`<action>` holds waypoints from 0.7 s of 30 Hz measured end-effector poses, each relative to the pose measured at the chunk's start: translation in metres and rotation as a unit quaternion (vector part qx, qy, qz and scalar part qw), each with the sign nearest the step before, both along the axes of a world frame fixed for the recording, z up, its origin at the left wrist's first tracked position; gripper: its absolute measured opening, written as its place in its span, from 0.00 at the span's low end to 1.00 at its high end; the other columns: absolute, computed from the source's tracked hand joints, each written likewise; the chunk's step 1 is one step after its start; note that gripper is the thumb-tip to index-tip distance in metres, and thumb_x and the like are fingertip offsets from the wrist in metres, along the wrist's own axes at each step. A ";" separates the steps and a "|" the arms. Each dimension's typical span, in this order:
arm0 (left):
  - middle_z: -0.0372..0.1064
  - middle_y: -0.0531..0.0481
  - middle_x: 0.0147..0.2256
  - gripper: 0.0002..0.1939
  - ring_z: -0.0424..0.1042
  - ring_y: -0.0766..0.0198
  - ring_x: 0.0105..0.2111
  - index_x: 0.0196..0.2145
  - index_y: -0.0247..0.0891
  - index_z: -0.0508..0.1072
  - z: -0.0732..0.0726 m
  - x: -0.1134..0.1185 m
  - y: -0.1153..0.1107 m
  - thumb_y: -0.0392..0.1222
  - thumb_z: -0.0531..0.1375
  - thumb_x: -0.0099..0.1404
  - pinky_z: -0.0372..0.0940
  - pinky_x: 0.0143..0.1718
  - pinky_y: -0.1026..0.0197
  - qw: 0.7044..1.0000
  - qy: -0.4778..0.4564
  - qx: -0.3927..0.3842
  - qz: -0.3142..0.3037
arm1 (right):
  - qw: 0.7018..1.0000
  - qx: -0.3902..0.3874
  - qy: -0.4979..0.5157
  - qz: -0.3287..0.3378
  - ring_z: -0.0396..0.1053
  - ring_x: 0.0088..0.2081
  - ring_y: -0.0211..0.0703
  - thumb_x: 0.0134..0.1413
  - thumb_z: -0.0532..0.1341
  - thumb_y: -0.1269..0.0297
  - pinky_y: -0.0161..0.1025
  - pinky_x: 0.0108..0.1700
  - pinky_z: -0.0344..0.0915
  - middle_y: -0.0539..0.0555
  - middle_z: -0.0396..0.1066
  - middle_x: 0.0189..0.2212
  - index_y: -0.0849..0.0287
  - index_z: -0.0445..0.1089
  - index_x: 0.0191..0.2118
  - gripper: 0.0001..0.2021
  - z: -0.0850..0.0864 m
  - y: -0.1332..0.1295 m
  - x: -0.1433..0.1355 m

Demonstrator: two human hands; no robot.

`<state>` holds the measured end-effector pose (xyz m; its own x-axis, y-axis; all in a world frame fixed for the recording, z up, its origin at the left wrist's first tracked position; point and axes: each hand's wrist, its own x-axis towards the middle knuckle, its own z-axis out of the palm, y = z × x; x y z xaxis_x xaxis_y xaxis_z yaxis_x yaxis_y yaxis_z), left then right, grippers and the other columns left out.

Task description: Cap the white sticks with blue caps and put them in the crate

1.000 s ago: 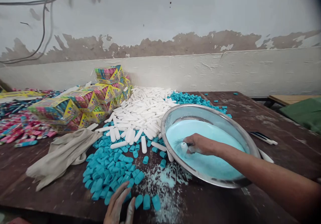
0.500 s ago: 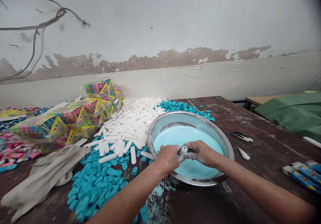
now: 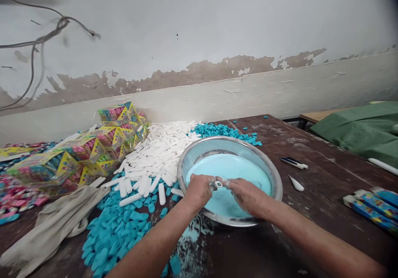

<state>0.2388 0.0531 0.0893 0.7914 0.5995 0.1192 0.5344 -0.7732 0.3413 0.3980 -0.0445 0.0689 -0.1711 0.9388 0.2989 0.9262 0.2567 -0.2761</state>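
My left hand (image 3: 201,190) is closed on a small white hollow tube (image 3: 219,184), whose round open end faces me. From the other side, the bent fingers of my right hand (image 3: 247,193) meet the same tube; pale residue marks the fingertips. Both hands are over a wide metal basin (image 3: 276,182) holding a smooth pale blue substance (image 3: 230,166). The rest of the tube is hidden by my fingers. Left of the basin lies a heap of white plastic tubes (image 3: 161,149), with teal caps (image 3: 116,232) spread in front of it.
More teal caps (image 3: 224,132) lie behind the basin. Packed boxes (image 3: 90,145) are stacked at left, near a beige cloth (image 3: 59,224). Right of the basin are a white pointed piece (image 3: 296,184), a dark-and-white tool (image 3: 294,162) and printed blue packs (image 3: 373,207). Green sheeting (image 3: 357,128) sits beyond.
The view has shifted a little to the right. My right hand has flattened beside the tube, and the tube's open end has tipped more towards me. The dark spot at my right fingers no longer shows.
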 end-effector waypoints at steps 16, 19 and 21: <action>0.70 0.46 0.34 0.12 0.67 0.67 0.25 0.36 0.32 0.69 0.006 -0.105 0.007 0.43 0.56 0.57 0.64 0.28 0.64 0.899 -0.347 -0.255 0.079 | 0.996 0.010 0.069 -0.058 0.69 0.38 0.45 0.56 0.50 0.60 0.38 0.33 0.66 0.55 0.71 0.40 0.55 0.67 0.44 0.14 -0.012 -0.019 -0.027; 0.69 0.46 0.32 0.12 0.67 0.67 0.24 0.34 0.31 0.67 -0.007 -0.153 -0.006 0.44 0.56 0.57 0.64 0.24 0.65 0.842 -0.414 -0.325 0.124 | 0.984 0.137 0.108 -0.047 0.68 0.41 0.45 0.55 0.52 0.63 0.39 0.38 0.66 0.54 0.70 0.40 0.52 0.66 0.44 0.12 -0.003 -0.040 -0.053; 0.68 0.46 0.32 0.12 0.68 0.63 0.30 0.34 0.32 0.67 -0.022 -0.181 -0.019 0.45 0.56 0.58 0.64 0.25 0.65 0.817 -0.430 -0.350 0.158 | 0.980 0.164 0.112 -0.001 0.69 0.40 0.44 0.53 0.54 0.67 0.39 0.42 0.65 0.53 0.72 0.38 0.50 0.65 0.44 0.12 0.000 -0.050 -0.072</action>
